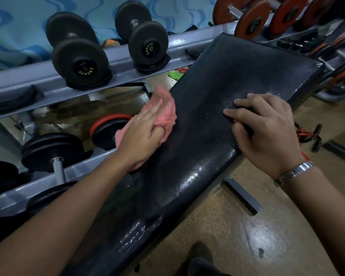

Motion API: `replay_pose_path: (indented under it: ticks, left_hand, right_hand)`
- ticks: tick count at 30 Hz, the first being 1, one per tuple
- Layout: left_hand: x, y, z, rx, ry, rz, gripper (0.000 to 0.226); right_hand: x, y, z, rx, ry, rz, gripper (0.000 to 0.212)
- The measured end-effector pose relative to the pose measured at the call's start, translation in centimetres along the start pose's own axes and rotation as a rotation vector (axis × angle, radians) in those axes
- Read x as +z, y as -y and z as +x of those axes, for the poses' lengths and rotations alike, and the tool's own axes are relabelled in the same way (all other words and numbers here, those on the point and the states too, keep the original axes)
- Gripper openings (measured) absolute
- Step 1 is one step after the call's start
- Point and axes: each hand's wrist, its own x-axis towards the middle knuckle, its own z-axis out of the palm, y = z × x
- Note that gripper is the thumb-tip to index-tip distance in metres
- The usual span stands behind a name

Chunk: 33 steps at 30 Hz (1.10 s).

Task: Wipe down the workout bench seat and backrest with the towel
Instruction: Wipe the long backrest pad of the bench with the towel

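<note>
A long black padded bench runs from bottom left to upper right, its vinyl shiny and scuffed. A pink towel lies bunched on the bench's left edge near the middle. My left hand lies flat on top of the towel, pressing it against the pad. My right hand grips the bench's right edge, fingers curled over the top of the padding; a metal bracelet is on that wrist.
A grey dumbbell rack stands close along the bench's left side, holding black dumbbells and orange ones at the top right. A black bar lies on the cork-coloured floor to the right. A resistance band handle lies beyond it.
</note>
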Motion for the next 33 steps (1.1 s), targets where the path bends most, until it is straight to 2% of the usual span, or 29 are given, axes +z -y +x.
replay_pose_path:
  ticks: [4,6,8,10,12,15,16,19,22,24,28,33]
  left_hand:
    - [-0.6,-1.4,2.3,-0.233,-0.094,-0.092,0.045]
    - [0.1,-2.5,1.9,-0.174,-0.135,-0.093,0.05]
    - [0.9,-2.1,0.4,-0.041,-0.094,-0.058,0.062]
    - [0.5,-0.6,-0.2,0.006,-0.035,0.003,0.07]
    - [-0.3,-0.1,0.9,-0.024,-0.002,-0.005,0.068]
    - [-0.4,-1.7,3.3,-0.181,-0.037,-0.134,0.057]
    - [-0.1,-2.6,3.2,-0.203,-0.054,-0.099,0.057]
    - [1.2,-4.4,0.0,-0.134,-0.056,0.127,0.058]
    - [1.2,-4.5,-3.1,-0.086,-0.004,0.171,0.055]
    - [0.9,-4.3,-2.3,-0.152,0.009,0.172,0.056]
    - [1.9,-7.2,-0.3,-0.362,-0.109,0.135,0.066]
    - [3.3,-9.3,-4.6,-0.161,-0.106,0.205,0.063]
  right_hand:
    - [0.1,0.3,0.0,0.001,0.009,-0.004,0.025]
    - [0.0,0.4,0.0,-0.002,0.002,0.0,0.025]
    - [0.0,0.2,0.0,-0.004,-0.001,-0.004,0.024]
    - [-0.2,0.1,0.1,-0.003,0.007,-0.01,0.025]
    - [-0.5,0.2,0.5,0.01,0.037,-0.031,0.026]
    - [-1.3,0.5,1.4,0.015,0.115,-0.069,0.029]
    - [-1.5,0.6,1.8,0.013,0.142,-0.078,0.031]
    - [-2.3,0.5,3.1,-0.009,0.202,-0.109,0.036]
    - [-2.4,-0.1,4.4,-0.03,0.209,-0.095,0.037]
    - [-2.3,-0.3,4.8,-0.044,0.208,-0.079,0.036]
    - [-2.3,-0.9,4.3,-0.068,0.169,-0.088,0.032]
    - [-2.6,-3.2,3.6,-0.069,0.078,-0.127,0.029]
